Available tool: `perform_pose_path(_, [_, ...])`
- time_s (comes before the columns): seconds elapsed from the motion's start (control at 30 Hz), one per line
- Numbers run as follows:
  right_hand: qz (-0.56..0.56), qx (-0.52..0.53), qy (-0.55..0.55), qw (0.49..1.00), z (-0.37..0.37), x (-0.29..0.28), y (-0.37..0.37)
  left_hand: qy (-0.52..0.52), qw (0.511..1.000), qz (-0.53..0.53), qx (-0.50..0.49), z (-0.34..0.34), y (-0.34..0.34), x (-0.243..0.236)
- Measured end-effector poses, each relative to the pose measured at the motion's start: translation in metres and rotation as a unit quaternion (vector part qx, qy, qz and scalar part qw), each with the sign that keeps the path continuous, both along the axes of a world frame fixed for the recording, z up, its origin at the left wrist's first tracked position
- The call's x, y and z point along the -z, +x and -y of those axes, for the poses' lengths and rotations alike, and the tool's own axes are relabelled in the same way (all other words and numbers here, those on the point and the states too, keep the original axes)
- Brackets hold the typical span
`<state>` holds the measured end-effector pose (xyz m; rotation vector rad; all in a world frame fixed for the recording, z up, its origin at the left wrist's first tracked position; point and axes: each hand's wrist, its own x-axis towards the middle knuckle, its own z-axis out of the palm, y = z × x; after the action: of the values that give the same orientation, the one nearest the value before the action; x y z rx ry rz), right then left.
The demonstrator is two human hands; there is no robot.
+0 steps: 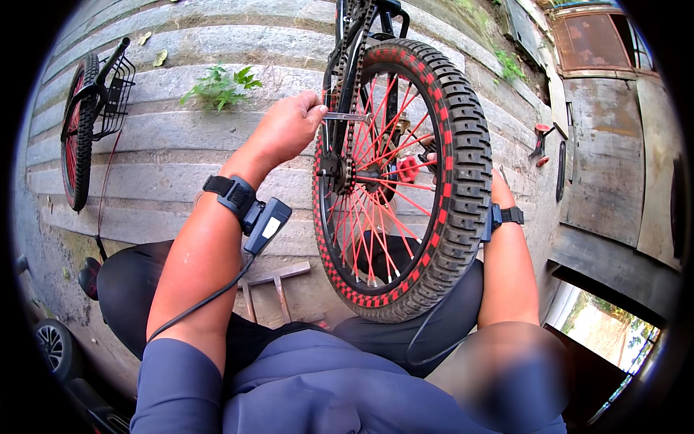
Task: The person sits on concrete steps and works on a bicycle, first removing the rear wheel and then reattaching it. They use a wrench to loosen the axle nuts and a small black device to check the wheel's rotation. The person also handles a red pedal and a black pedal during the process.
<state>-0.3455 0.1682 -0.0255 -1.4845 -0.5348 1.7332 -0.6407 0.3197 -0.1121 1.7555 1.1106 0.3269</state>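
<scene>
A bicycle wheel (466, 170) with a knobby black tyre, a red-and-black checkered rim and red spokes stands upright before me, in a black frame (350, 94). My left hand (289, 129) is closed round a slim silver wrench (347, 116), which reaches across the chain (352, 137) toward the spokes. Behind the wheel is my right hand (429, 145), mostly hidden by tyre and rim. Its fingers show through the spokes and look curled, near a red part (408, 169) by the hub (370, 179). What they grip cannot be made out.
A front wheel with a fork and black basket (119, 94) lies at the far left. Below my left arm is a metal stand (275, 278). A green weed (217, 88) grows between the stone slabs. To the right are a red-and-black part (540, 145) and wooden panels (603, 145).
</scene>
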Motion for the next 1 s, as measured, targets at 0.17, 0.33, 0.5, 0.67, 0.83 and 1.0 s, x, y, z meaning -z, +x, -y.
perform_pose_path(0.17, [0.028, -0.022, 0.018, 0.999, 0.000, 0.003, 0.003, -0.101, 0.994, 0.041, 0.003, -0.012, -0.010, -0.016])
perform_pose_path(0.33, [-0.032, 0.043, -0.031, 0.998, -0.005, -0.009, -0.014, 0.021, 0.998, 0.041, 0.041, 0.000, 0.002, -0.011])
perform_pose_path(0.5, [-0.012, 0.032, -0.026, 0.999, -0.005, -0.011, -0.013, 0.101, 0.993, -0.051, 0.022, 0.028, 0.029, -0.015])
perform_pose_path(0.67, [-0.003, 0.041, -0.022, 0.999, -0.003, -0.007, -0.011, 0.120, 0.991, -0.056, 0.000, 0.041, 0.038, -0.013])
perform_pose_path(0.83, [0.018, 0.029, -0.036, 0.999, -0.005, -0.008, -0.013, 0.126, 0.991, -0.044, -0.029, 0.054, 0.039, -0.010])
perform_pose_path(1.0, [0.026, 0.015, -0.021, 0.999, -0.005, -0.004, -0.011, 0.116, 0.991, -0.048, -0.038, 0.057, 0.040, -0.008])
